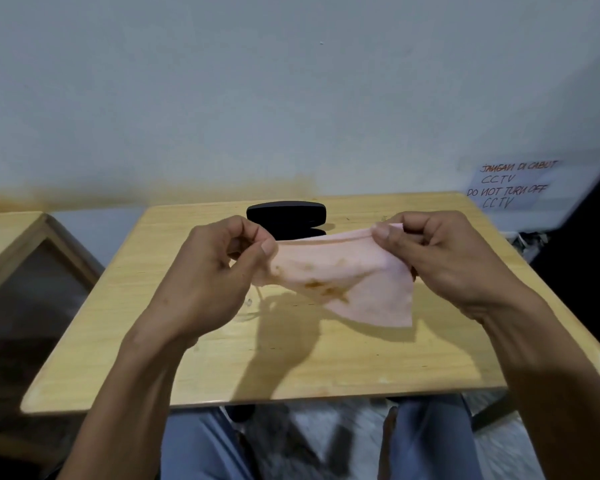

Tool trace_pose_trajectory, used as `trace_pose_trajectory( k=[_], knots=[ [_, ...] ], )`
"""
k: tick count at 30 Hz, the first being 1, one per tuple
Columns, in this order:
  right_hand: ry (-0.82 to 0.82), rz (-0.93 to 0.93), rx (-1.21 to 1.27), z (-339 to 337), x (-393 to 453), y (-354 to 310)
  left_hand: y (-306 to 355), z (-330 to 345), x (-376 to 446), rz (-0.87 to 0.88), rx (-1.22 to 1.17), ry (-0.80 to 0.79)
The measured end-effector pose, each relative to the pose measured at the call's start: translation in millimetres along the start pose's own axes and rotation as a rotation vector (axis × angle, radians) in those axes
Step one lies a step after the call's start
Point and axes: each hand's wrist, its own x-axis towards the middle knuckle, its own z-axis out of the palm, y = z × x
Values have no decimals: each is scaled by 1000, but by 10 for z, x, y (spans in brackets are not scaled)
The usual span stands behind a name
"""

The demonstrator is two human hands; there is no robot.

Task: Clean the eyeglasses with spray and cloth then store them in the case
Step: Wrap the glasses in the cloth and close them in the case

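A pink cloth (354, 282) with brown stains is stretched above the wooden table (291, 368). My left hand (219, 271) pinches its left corner and my right hand (440, 258) pinches its upper right corner. The rest of the cloth hangs down between them. Behind my hands a black eyeglass case (286, 216) lies near the table's far edge, its lid slightly ajar. Thin clear eyeglasses (257, 306) seem to lie on the table under the cloth's left end, mostly hidden. No spray bottle shows.
A second wooden table (11, 244) stands to the left with a gap between. The white wall is right behind the table, with a handwritten paper notice (510, 185) at the right. My knees in blue trousers (433, 441) show below the near edge.
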Motion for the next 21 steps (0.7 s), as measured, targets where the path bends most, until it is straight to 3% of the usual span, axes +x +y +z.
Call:
trace_pose_trajectory(
  k=[10, 17, 21],
  knots=[
    [187, -60, -2, -107, 78, -32, 33, -122, 119, 52, 145, -6],
    [147, -50, 56, 62, 94, -98, -41, 1, 99, -28, 205, 26],
    [-10, -4, 53, 260, 112, -172, 101, 253, 30, 64, 39, -14]
  ],
)
